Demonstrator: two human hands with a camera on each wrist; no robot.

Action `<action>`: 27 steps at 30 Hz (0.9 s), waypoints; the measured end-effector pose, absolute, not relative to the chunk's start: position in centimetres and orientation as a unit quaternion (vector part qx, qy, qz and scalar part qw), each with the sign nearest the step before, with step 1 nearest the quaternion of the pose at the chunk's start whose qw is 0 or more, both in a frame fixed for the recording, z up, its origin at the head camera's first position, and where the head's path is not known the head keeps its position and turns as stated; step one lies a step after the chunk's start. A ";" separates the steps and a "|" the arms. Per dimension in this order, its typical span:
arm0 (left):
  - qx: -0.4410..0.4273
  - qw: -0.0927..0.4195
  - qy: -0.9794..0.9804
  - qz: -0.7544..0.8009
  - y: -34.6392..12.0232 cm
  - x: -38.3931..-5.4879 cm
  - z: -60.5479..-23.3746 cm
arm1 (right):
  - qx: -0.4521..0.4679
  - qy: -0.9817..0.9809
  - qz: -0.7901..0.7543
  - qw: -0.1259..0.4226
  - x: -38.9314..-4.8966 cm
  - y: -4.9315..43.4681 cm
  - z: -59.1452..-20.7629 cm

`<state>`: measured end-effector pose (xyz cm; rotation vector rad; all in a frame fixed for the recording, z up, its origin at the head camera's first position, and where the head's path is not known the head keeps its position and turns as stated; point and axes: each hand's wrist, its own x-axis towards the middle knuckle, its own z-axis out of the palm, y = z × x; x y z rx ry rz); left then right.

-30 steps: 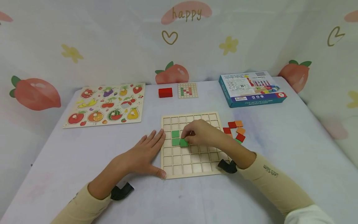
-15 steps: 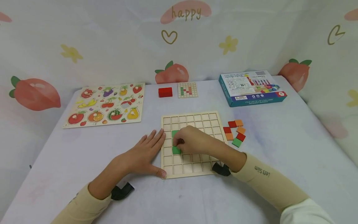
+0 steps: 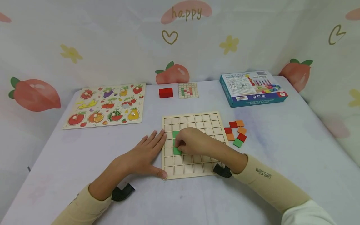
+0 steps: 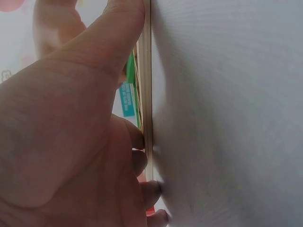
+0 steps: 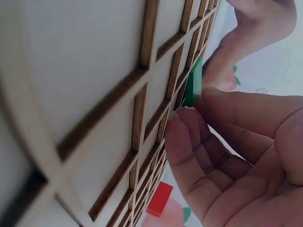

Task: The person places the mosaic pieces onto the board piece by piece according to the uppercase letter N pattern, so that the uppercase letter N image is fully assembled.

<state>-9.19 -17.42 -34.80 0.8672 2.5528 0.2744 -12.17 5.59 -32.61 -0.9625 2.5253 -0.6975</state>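
At frame centre, the right hand (image 3: 191, 142) pinches a green tile (image 3: 177, 151) into the grid board (image 3: 194, 168), left hand (image 3: 146, 153) flat steadying it; most cells empty, spare tiles (image 3: 237, 132) waiting right.

The left hand (image 3: 144, 154) lies flat with its fingers (image 3: 153, 139) straight and spread, and its thumb sticks out to the side. The right hand (image 3: 194, 142) is bent, with its fingers (image 5: 189, 142) curled in close to the thumb. Both arms reach forward from the bottom in long pale sleeves.
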 end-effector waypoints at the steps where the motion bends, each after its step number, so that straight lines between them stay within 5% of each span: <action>1: 0.312 0.214 0.920 0.099 -17.4 -9.2 -34.8 | -0.341 0.891 -0.243 0.174 -12.2 5.6 -32.6; 12: 0.307 0.213 0.923 0.092 -17.1 -9.1 -34.7 | -0.341 0.886 -0.267 0.167 -11.7 7.5 -32.1; 27: 0.303 0.216 0.924 0.086 -17.1 -9.2 -34.9 | -0.243 0.915 -0.283 0.157 -11.8 16.6 -31.6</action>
